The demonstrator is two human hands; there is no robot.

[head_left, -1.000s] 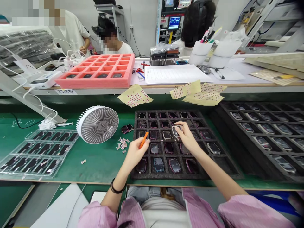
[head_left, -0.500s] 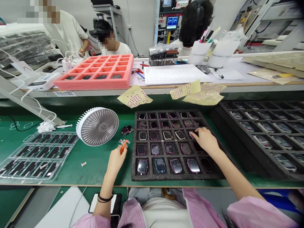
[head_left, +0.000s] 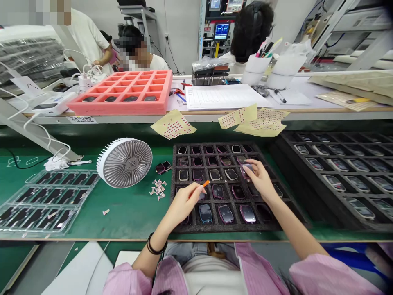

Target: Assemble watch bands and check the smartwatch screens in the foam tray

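My left hand (head_left: 181, 203) hovers over the lower left of a black foam tray (head_left: 227, 228), pinching a small orange pick (head_left: 205, 184) between its fingers. The tray holds rows of smartwatch bodies with dark screens and coloured frames. My right hand (head_left: 259, 178) sits over the tray's upper right, its fingertips gripping a smartwatch body (head_left: 247, 169) with a pink frame. My hands hide several of the tray's slots.
A white desk fan (head_left: 124, 162) lies tilted on the green mat, beside small scraps (head_left: 158, 189) and a clear plastic tray (head_left: 49, 200). A second foam tray (head_left: 334, 180) is to the right. A pink foam tray (head_left: 119, 92) sits on the shelf ahead, with sticker sheets (head_left: 173, 124) hanging over its edge.
My left hand has moved right from beside the scraps to over the tray with the orange pick. My right hand has moved up and left, and now grips a watch body.
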